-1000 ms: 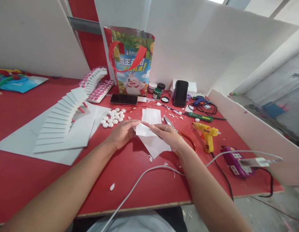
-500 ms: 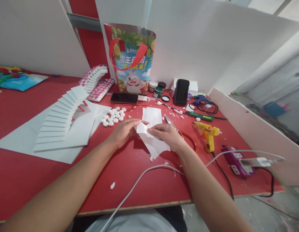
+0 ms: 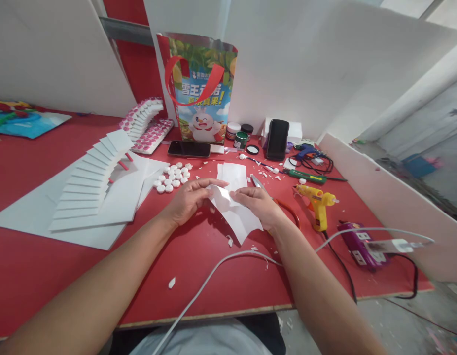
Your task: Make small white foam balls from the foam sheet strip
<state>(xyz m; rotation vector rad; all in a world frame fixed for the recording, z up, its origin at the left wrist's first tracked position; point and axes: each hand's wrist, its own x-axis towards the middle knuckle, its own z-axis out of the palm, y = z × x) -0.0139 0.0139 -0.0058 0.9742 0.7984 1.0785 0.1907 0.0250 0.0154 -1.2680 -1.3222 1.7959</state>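
A sheet of white paper (image 3: 241, 222) is held between my two hands over the red table, its far part bent and its lower corner hanging toward me. My left hand (image 3: 189, 199) pinches the paper's left edge between thumb and fingers. On the other side my right hand (image 3: 260, 202) grips the upper right part, thumb on top. Behind the hands another piece of white paper (image 3: 232, 176) lies on the table. Scissors (image 3: 287, 209) with orange handles lie partly hidden behind my right hand. Small white discs (image 3: 172, 178) are grouped beyond my left hand.
A stepped white fan-shaped model (image 3: 87, 185) stands on white boards at left. Right of my hands are a yellow glue gun (image 3: 317, 204), a purple power strip (image 3: 363, 246) and a green-handled tool (image 3: 305, 176). A white cable (image 3: 221, 268) crosses the front. A printed bag (image 3: 200, 93) stands behind.
The bent part of the paper has opened out somewhat and the sheet is lifted and curved more. My left hand has shifted slightly; both hands keep hold of the paper.
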